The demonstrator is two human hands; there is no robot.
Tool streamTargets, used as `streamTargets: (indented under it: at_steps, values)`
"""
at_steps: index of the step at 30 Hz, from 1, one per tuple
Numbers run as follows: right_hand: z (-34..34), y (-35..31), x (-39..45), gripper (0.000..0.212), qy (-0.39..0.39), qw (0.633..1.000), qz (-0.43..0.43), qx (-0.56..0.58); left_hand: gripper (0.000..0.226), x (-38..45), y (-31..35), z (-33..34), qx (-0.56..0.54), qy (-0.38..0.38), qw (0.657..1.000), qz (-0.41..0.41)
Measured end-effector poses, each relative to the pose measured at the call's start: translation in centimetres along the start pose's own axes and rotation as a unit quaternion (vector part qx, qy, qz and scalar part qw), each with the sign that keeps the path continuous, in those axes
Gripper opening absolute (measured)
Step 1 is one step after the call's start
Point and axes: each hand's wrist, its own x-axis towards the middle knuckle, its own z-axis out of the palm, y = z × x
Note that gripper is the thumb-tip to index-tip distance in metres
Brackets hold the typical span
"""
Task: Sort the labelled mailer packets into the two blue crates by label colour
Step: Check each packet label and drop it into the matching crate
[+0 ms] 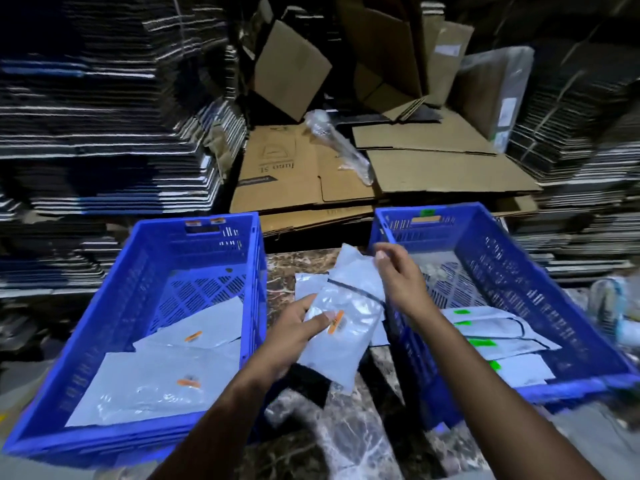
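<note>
Between the two crates, over the marble top, our left hand (300, 325) gripped an orange-labelled packet (341, 344), thumb pressed by its label w/ fingers curled under. Best move, we judged: swing it left into the left crate (104, 306) w/ the other orange ones, laid flat, label up. Our right hand (398, 271) hovered by the right crate (519, 393) w/ green labels, fingers loosely curled at the upper packet (356, 268); whether it pinched it we couldn't tell.

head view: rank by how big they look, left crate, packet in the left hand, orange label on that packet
1. left crate
2. packet held in the left hand
3. orange label

The gaps are plain, though the wide-angle lens distorts sizes.
</note>
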Motion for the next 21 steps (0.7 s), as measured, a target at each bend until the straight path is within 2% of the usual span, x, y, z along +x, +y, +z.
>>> streamTargets:
  at_steps: [3,5,8,12,15,18,21]
  values:
    - [0.0,0.1,-3.0,0.022,0.029,0.994,0.047,0.097,0.050,-0.7,-0.5,1.2,-0.081,0.065,0.995,0.000]
    - [0.5,0.3,-4.9,0.028,-0.007,0.997,0.026,0.077,0.042,-1.2,0.0,1.9,-0.104,0.094,0.990,0.017]
    - [1.6,0.3,-6.1,0.018,-0.032,0.998,-0.026,0.041,0.027,-2.1,1.1,2.4,-0.099,0.111,0.988,0.049]
    - [3.5,-0.2,-5.9,0.023,-0.013,0.999,-0.044,0.013,0.035,-2.7,1.5,0.8,-0.068,0.165,0.982,0.066]
    - [6.1,-0.5,-5.7,0.011,-0.022,0.999,-0.025,0.032,0.037,-3.5,2.5,-2.1,0.001,0.193,0.978,0.083]
    - [9.4,-0.7,-5.6,0.010,-0.065,0.996,0.007,0.060,0.035,-3.6,4.6,-8.0,0.148,0.212,0.960,0.108]
    - [13.1,-0.1,-5.9,0.014,-0.114,0.992,-0.021,-0.045,0.032,-3.0,7.1,-15.2,0.284,0.234,0.921,0.125]
